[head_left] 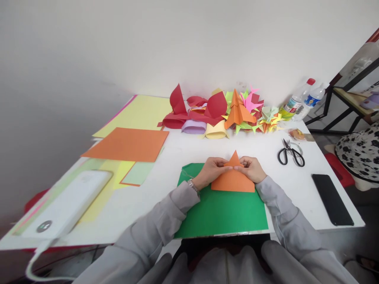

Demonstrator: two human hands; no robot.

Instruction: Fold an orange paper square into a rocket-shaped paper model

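An orange sheet of paper [233, 182], its far end folded to a point, rests over a green sheet [222, 215] in front of me. My left hand [213, 170] pinches the paper's left side below the point, thumb on top. On the opposite side my right hand [251, 169] grips it the same way, and the two thumb tips nearly meet at the middle. Fingers under the paper are partly hidden. Both hands are closed on the one sheet.
Folded paper shapes, including an orange plane [237, 112], line the wall. Scissors [288, 153] and a black phone [332, 199] lie right, with bottles [293, 100] behind. Leftward are an orange sheet [127, 144] and a white device with a cable [77, 201]. Someone's patterned garment [359, 154] shows far right.
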